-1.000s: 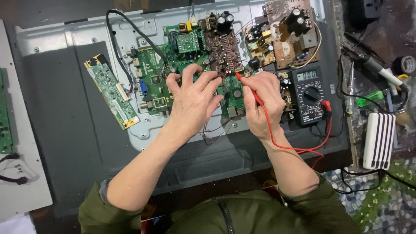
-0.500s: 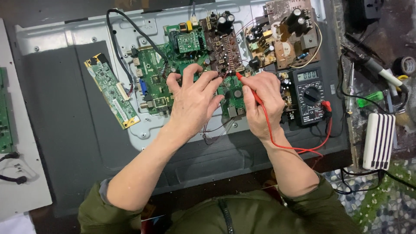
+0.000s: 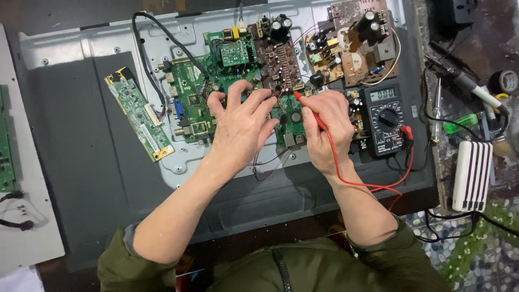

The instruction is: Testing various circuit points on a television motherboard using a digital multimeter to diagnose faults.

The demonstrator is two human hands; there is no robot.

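Red plastic marks the probe (image 3: 311, 112) that the right hand (image 3: 327, 132) pinches like a pen, fingers closed round its shaft. Its long axis slants up and to the left, the tip touching the boards where the green board (image 3: 197, 100) meets the brown board (image 3: 278, 59). The tip lies just beyond the right hand's knuckles, and just right of the left hand's fingertips. A red lead (image 3: 373, 184) runs from the probe down past the wrist and loops back up to the multimeter (image 3: 385, 119).

The left hand (image 3: 240, 127) rests palm down on the green board, fingers spread and bent, their tips pressing near the brown board's lower edge; whether it holds anything I cannot tell. Of the two, the right hand is the one on the probe.

The multimeter, black with a grey display and round dial, lies just right of the right hand. All sits on a grey metal panel (image 3: 81, 48). A narrow green strip board (image 3: 139, 113) lies well to the left. Near the desk's right edge lie a white ribbed box (image 3: 473, 176) and a soldering iron (image 3: 465, 84).
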